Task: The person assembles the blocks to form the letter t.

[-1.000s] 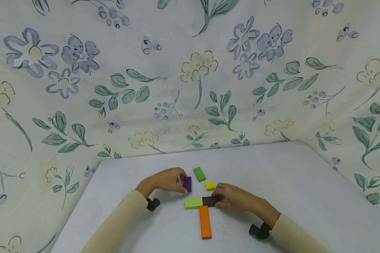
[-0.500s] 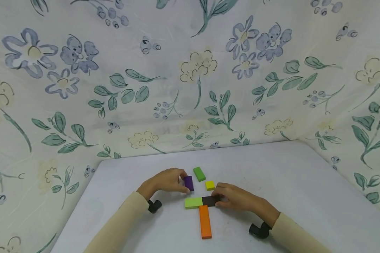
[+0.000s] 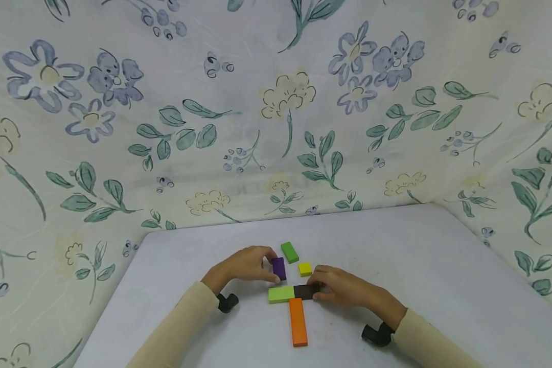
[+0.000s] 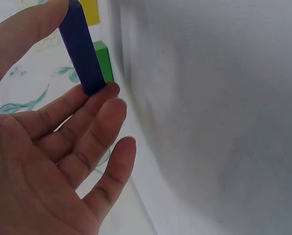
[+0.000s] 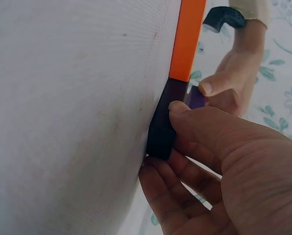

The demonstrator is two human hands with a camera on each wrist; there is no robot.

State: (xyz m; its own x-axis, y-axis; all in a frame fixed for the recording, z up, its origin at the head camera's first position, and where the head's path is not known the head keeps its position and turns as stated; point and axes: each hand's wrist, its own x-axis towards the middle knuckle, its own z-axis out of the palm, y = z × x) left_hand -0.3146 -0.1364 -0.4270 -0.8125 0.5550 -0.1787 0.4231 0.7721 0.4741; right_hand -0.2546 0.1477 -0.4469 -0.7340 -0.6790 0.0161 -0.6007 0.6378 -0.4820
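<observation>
My left hand (image 3: 246,265) pinches a purple block (image 3: 279,269) between thumb and fingertips, left of a small yellow block (image 3: 305,269). In the left wrist view the purple block (image 4: 82,51) spans from the thumb tip to the fingertips, the other fingers loosely bent. My right hand (image 3: 345,287) grips the right end of a dark brown block (image 3: 303,292), thumb on its near side. That block lies end to end with a lime green block (image 3: 281,294). Below their joint, an orange block (image 3: 298,323) extends toward me, forming a T shape.
A green block (image 3: 289,252) lies slanted behind the yellow one. All the blocks are on a white table (image 3: 372,240). Behind it hangs a floral cloth (image 3: 257,153). Each wrist wears a black camera (image 3: 228,302).
My left hand has shifted slightly to the right with the purple block, nearer to the yellow one. My right hand stays in place on the dark brown block.
</observation>
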